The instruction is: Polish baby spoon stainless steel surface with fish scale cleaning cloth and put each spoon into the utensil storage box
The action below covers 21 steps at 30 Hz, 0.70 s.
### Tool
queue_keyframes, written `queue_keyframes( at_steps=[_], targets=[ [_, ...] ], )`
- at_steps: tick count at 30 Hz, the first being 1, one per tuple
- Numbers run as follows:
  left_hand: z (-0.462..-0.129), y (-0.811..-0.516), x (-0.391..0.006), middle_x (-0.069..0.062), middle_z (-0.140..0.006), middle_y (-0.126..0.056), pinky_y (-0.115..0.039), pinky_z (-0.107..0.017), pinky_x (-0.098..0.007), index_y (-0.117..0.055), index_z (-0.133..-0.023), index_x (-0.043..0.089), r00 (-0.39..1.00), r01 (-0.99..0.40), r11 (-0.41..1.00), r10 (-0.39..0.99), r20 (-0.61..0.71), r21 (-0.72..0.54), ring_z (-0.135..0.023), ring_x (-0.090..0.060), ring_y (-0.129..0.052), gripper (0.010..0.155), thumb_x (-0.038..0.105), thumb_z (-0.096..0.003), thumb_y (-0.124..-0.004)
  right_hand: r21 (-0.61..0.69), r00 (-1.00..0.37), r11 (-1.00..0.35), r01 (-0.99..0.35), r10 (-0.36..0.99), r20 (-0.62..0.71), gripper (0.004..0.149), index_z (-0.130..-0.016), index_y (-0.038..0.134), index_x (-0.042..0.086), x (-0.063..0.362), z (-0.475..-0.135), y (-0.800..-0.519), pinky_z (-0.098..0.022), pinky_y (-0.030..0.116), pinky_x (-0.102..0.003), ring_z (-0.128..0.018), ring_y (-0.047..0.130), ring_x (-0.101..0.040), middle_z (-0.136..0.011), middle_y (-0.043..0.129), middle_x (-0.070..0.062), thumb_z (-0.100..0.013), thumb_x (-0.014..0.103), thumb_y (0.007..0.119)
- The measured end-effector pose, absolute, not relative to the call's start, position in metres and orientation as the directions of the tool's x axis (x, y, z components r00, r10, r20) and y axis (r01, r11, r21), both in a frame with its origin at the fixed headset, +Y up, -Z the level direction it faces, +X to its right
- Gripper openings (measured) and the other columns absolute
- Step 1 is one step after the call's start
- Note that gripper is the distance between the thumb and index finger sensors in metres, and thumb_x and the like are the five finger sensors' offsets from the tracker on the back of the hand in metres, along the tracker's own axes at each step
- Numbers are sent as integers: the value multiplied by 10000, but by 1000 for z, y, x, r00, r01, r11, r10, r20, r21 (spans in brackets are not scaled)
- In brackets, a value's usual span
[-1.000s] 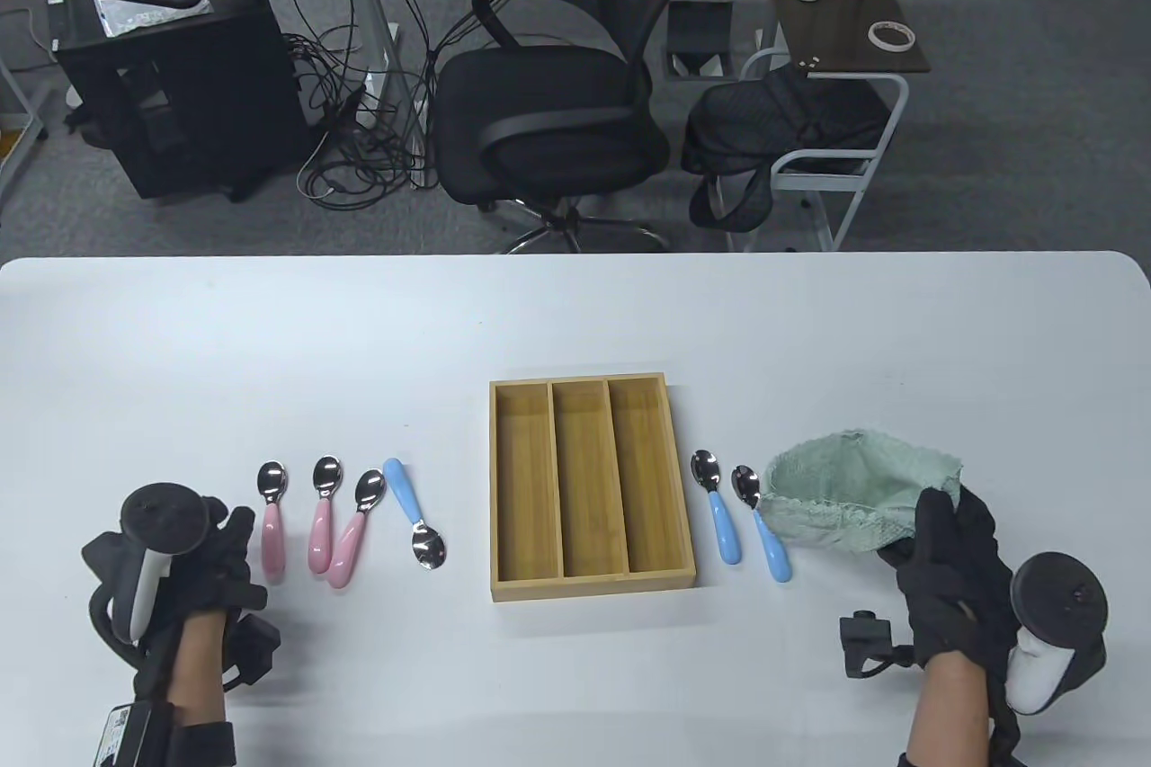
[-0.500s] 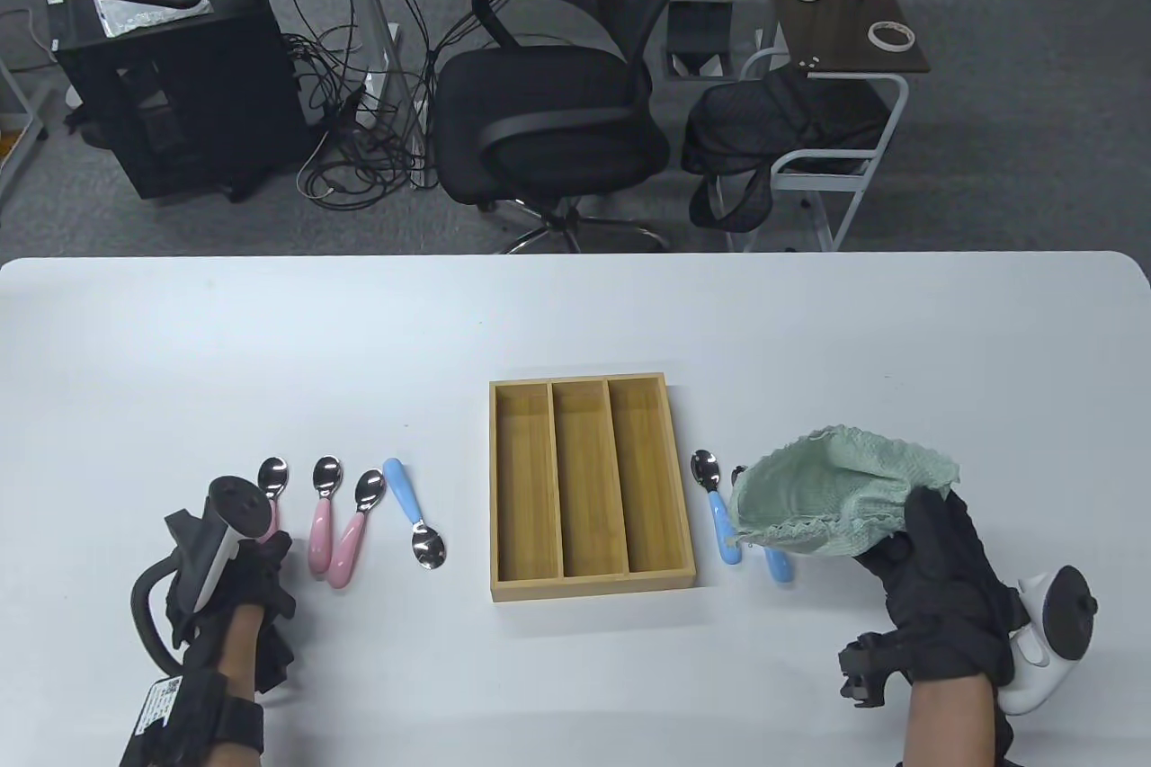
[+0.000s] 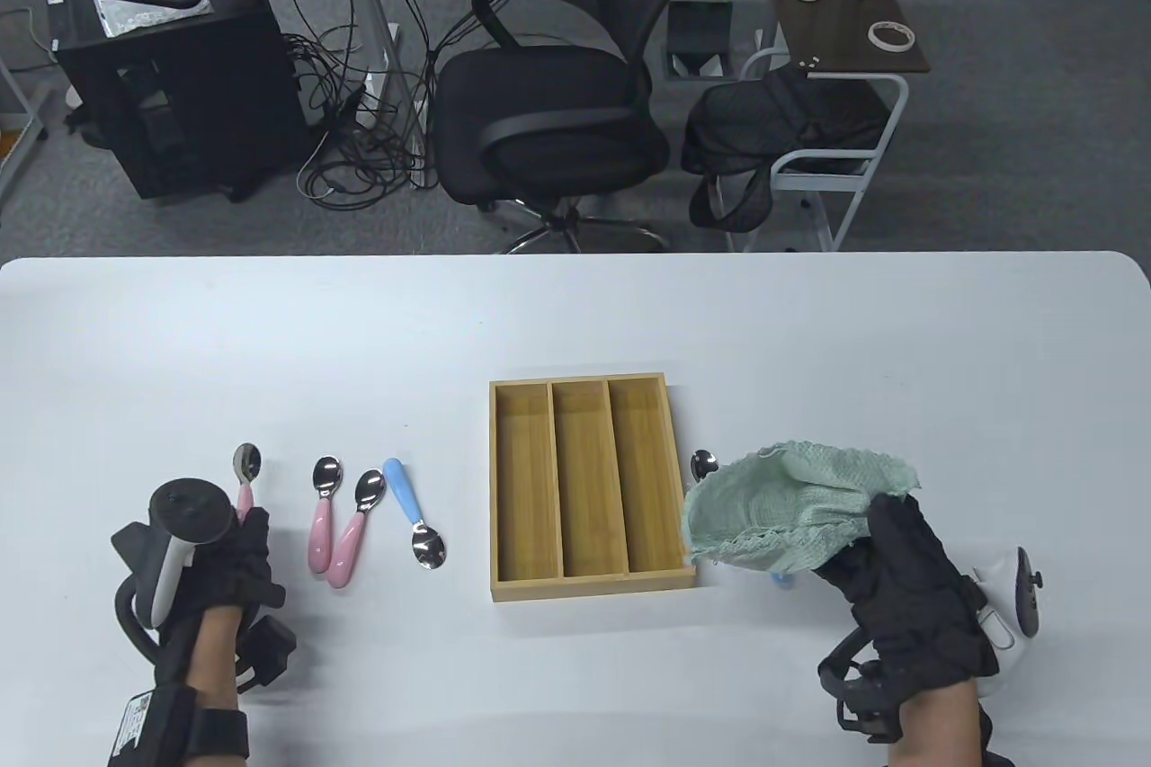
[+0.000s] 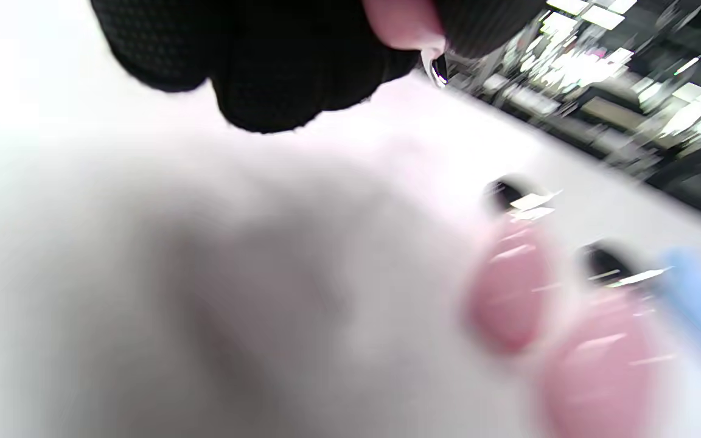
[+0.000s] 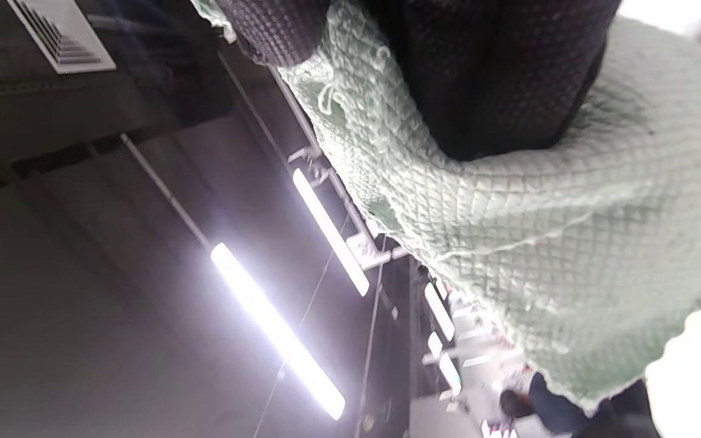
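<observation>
Left hand (image 3: 236,556) grips pink-handled steel baby spoon (image 3: 244,475), bowl up, off table – right hand (image 3: 904,574) clutches pale green scale-textured cloth (image 3: 782,508) beside three-slot bamboo box (image 3: 591,488)

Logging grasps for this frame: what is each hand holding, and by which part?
The left hand grips a pink spoon by its handle, bowl pointing away. The right hand holds the green cloth by its near edge, draped over the fingers.
</observation>
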<state>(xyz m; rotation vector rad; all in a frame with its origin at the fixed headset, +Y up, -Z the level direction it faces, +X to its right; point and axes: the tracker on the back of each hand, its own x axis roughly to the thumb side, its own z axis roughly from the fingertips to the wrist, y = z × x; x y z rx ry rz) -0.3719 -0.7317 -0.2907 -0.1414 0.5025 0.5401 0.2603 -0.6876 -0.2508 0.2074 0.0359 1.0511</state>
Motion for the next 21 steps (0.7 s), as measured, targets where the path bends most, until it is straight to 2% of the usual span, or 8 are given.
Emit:
queue_keyframes(
  at_steps=[2, 5, 6, 10, 15, 17, 19, 21],
  targets=[
    [-285, -712, -352, -134, -873, -792, -796, -512, -516, -674, -1037, 61, 724, -631, 774, 610, -323, 48, -673, -303, -911, 552, 453, -654, -609, 245, 519, 487, -838, 850, 86, 360, -990, 573, 171, 242, -252, -681, -566, 848, -508, -781, 935, -362, -992, 724, -229, -663, 316, 607],
    [-275, -695, -301, -124, -881, -787, -794, -522, -511, -667, -1044, 76, 617, -786, 614, 785, -47, -69, -684, -294, -908, 549, 458, -655, -607, 327, 548, 498, -803, 833, 78, 355, -994, 571, 206, 212, -256, -667, -604, 815, -532, -834, 892, -382, -1026, 683, -232, -663, 330, 606],
    [-270, -691, -277, -128, -884, -788, -789, -526, -518, -669, -1047, 74, 572, -811, 573, 819, 43, -123, -687, -301, -907, 551, 455, -654, -611, 358, 554, 498, -790, 829, 71, 353, -996, 569, 215, 201, -257, -662, -617, 804, -536, -850, 879, -382, -1034, 670, -235, -665, 335, 603],
    [-255, -687, -210, -97, -896, -780, -799, -537, -496, -650, -1054, 102, 490, -778, 542, 840, 232, -318, -701, -271, -909, 549, 471, -652, -588, 445, 572, 491, -749, 818, 60, 352, -1005, 556, 258, 161, -261, -649, -680, 707, -593, -951, 756, -426, -1102, 561, -235, -671, 359, 596],
    [-242, -695, -172, -84, -910, -767, -791, -558, -494, -636, -1060, 121, 374, -782, 474, 876, 303, -405, -721, -264, -899, 548, 479, -649, -585, 392, 434, 375, -840, 898, 72, 350, -1007, 552, 296, 125, -268, -669, -718, 560, -664, -1015, 522, -553, -1145, 422, -257, -674, 395, 595],
    [-240, -699, -166, -86, -911, -765, -788, -561, -497, -635, -1060, 120, 373, -771, 481, 872, 316, -418, -724, -267, -896, 548, 478, -648, -586, 335, 335, 295, -895, 940, 68, 350, -1008, 547, 299, 117, -271, -684, -707, 467, -719, -1002, 372, -631, -1150, 304, -295, -677, 403, 596],
    [-238, -701, -161, -86, -912, -765, -788, -562, -497, -633, -1061, 120, 389, -755, 501, 861, 327, -423, -724, -268, -896, 548, 477, -649, -587, 314, 275, 242, -918, 959, 64, 349, -1005, 544, 316, 112, -272, -695, -675, 477, -746, -974, 352, -670, -1143, 271, -319, -677, 427, 590],
    [-237, -703, -155, -86, -911, -766, -788, -561, -497, -636, -1061, 121, 424, -726, 542, 837, 345, -423, -723, -268, -897, 547, 478, -649, -587, 374, 337, 313, -873, 941, 0, 352, -992, 570, 314, 106, -271, -702, -655, 467, -769, -961, 336, -698, -1146, 252, -328, -674, 467, 575]
  ],
)
